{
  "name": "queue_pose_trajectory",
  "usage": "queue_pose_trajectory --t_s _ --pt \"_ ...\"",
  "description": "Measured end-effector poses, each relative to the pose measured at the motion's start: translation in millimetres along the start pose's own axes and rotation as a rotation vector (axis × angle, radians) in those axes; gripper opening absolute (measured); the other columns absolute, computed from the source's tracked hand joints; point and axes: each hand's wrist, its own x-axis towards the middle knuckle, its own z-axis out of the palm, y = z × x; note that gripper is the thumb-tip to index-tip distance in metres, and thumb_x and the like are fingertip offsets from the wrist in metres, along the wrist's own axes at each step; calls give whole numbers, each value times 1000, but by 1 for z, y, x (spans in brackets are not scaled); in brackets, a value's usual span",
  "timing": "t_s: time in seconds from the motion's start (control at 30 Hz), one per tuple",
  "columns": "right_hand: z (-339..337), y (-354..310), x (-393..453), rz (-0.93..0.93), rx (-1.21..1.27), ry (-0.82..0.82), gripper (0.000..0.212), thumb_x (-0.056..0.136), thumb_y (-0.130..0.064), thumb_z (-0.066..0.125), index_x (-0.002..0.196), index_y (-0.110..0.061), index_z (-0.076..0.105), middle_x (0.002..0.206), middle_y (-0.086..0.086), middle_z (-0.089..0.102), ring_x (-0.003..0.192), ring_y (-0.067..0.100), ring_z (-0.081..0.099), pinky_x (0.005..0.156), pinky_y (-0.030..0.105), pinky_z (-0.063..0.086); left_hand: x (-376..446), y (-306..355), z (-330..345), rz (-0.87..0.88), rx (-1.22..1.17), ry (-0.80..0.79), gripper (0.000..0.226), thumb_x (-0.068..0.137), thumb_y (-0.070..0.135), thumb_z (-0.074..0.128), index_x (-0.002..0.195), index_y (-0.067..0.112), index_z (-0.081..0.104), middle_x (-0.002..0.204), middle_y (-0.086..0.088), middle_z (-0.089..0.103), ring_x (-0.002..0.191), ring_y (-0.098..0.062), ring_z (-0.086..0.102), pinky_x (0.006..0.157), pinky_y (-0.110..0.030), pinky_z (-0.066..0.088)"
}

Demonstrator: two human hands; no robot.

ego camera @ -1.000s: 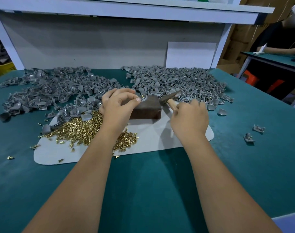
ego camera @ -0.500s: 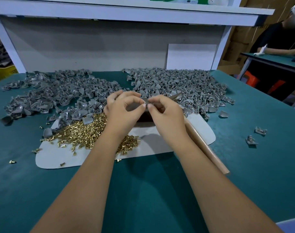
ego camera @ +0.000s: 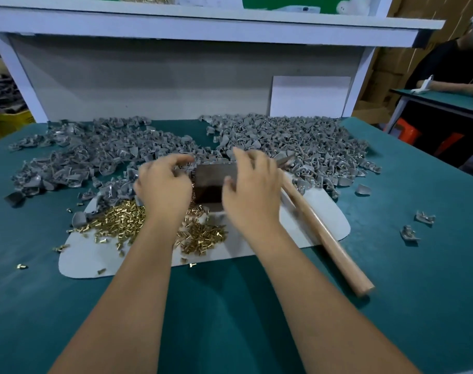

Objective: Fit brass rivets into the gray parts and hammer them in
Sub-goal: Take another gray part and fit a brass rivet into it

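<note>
A: We start at the left hand (ego camera: 164, 182). Its fingers are curled down over the edge of the left heap of gray parts (ego camera: 89, 155), just left of the block. Motion blur hides the fingertips, so we cannot tell whether they pinch a part or hold nothing.

B: The right hand (ego camera: 250, 190) hovers over the dark metal block (ego camera: 212, 182), fingers loose and spread, nothing between them that we can see. We read it as released. The hammer (ego camera: 324, 233) lies just beside it on the right, wooden handle pointing back toward us, head up by the block. We judge it is laid there so this hand can take it without a reach.

A: The block sits between the two hands on the pale mat (ego camera: 257, 244); we take it for the anvil, set central so either hand can feed it.

B: The brass rivets (ego camera: 122, 220) are heaped on the mat under the left wrist, close to the left hand.

A: Gray parts lie in two heaps: the left one, and a second heap of gray parts (ego camera: 297, 141) behind the block and to the right. Two loose gray parts (ego camera: 416, 225) sit well apart on the green table (ego camera: 230, 319). We cannot tell whether they are finished pieces.
</note>
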Motion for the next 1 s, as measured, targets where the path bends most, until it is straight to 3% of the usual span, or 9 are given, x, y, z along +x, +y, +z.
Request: queue_pose_trajectory --t_s 0.1,0.2,0.27,0.33,0.53,0.77,0.87,0.93,1.0 --pt "-2 -16 -15 -254 140 -95 28 89 -17 55 117 -19 61 106 1 61 97 18 56 82 32 47 10 -16 -16 27 241 78 65 77 -8 53 129 31 61 128 -11 62 125 -36 48 104 -54 41" --pt "5 -20 -24 -310 149 -365 26 90 -37 54 108 -22 67 96 -2 60 95 18 57 70 30 45 17 -29 -24 -55 534 -74 63 85 6 53 146 19 43 144 -20 49 142 -39 30 117 -52 27" --pt "14 -19 -24 -328 74 -485 35 84 -49 58 105 -23 66 96 -2 53 98 19 52 69 27 38 18 -34 -23 -101 597 -169 52 88 12 52 140 14 50 139 -21 52 135 -39 39 112 -53 34" --pt "21 -19 -24 -351 60 -550 36 80 -50 63 98 -19 66 95 0 47 97 21 48 72 30 40 19 -36 -22 -67 582 -142 39 87 14 53 126 13 63 126 -18 60 123 -38 49 103 -50 44" --pt "27 -26 -22 -313 211 -569 1 81 -20 66 82 -19 66 83 -5 49 90 20 50 74 35 45 21 -38 -18 -21 468 4 35 90 9 53 110 28 74 116 -3 71 124 -34 43 100 -42 42" --pt "26 -24 -23 -225 384 -512 7 83 -19 67 78 -24 67 84 -9 64 85 14 57 78 38 49 23 -35 -17 18 194 59 23 87 4 64 102 18 74 97 0 72 90 -18 64 84 -31 52" --pt "24 -19 -20 -104 505 -451 8 84 -20 68 79 -25 69 79 -11 68 78 9 61 78 36 52 21 -29 -16 74 41 68 27 86 -2 64 102 18 74 96 4 70 89 -16 65 83 -32 56" --pt "22 -17 -18 -75 561 -425 10 84 -17 69 79 -25 70 81 -11 67 79 7 61 80 35 51 20 -29 -15 98 139 69 32 86 1 64 109 22 72 107 2 70 89 -18 66 77 -31 54" --pt "21 -16 -17 -70 592 -370 9 83 -14 69 80 -22 72 83 -9 64 78 5 58 79 30 50 23 -33 -15 81 452 33 29 87 15 64 115 21 68 121 -5 67 102 -27 63 85 -39 52"
